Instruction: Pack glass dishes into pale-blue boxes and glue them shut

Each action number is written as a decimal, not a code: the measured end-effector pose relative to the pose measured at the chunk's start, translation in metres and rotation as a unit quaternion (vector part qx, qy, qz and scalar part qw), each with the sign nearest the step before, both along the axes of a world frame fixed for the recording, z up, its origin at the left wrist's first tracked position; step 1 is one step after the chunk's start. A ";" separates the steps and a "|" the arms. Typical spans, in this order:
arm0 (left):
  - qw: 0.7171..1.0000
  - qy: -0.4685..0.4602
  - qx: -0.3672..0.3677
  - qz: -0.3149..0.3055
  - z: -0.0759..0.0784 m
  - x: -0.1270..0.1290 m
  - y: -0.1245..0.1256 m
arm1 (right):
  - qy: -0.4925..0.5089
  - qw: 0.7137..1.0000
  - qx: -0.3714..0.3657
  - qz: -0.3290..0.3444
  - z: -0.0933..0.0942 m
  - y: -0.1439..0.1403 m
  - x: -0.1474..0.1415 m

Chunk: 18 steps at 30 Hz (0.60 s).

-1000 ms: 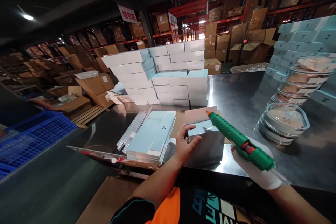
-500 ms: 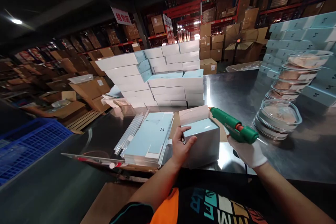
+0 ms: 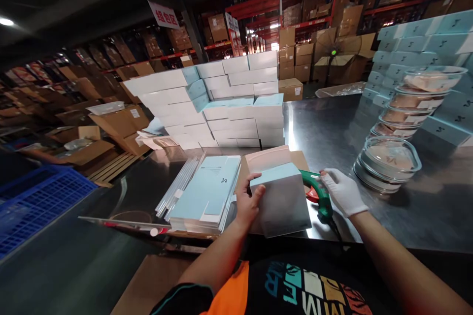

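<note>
My bare left hand (image 3: 250,202) grips the left side of a small carton (image 3: 284,202) with a light blue top and a greyish front. Its thumb presses the front face and its fingers curl over the top edge. A pale flap (image 3: 268,158) stands up behind the carton. To its right, a green hot glue gun (image 3: 322,201) rests low at the table, its handle and cord towards me and its nozzle hidden behind the carton. My right hand (image 3: 345,192), in a white glove, has its fingertips closed at the gun's rear end.
Flat light blue carton sheets (image 3: 207,189) lie left, beside clear plastic strips (image 3: 177,187). White boxes (image 3: 236,113) form a wall at the back. Clear round-cornered containers (image 3: 388,162) are stacked right, before piled blue boxes (image 3: 417,54). A blue crate (image 3: 44,202) stands far left.
The glue gun has come down from beside the carton's top and turned, its handle now towards me. My right hand has shifted to its rear end. The carton has tilted slightly.
</note>
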<state>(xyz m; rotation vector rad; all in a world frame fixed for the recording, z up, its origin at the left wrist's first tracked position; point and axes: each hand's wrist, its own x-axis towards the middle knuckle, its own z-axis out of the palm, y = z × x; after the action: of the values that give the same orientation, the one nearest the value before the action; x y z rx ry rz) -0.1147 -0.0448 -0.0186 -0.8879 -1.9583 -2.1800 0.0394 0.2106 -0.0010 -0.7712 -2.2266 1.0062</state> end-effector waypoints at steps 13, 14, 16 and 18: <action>0.991 0.088 0.079 -0.060 -0.005 0.006 0.007 | 0.153 0.951 -0.110 0.245 0.028 -0.054 -0.019; 0.987 0.093 0.115 -0.063 -0.005 0.006 0.007 | 0.153 0.951 -0.078 0.257 0.025 -0.052 -0.012; 0.980 0.121 0.136 -0.083 -0.002 0.005 0.003 | 0.149 0.948 -0.016 0.280 0.021 -0.052 0.000; 0.974 0.174 0.085 -0.116 0.004 0.003 -0.004 | 0.150 0.936 0.028 0.317 0.020 -0.053 0.011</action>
<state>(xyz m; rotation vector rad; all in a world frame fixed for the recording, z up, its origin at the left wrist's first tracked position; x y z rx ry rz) -0.1112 -0.0487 -0.0142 -1.4174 -1.5498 -2.0828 0.0503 0.1573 0.0188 0.1561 -2.2474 1.2401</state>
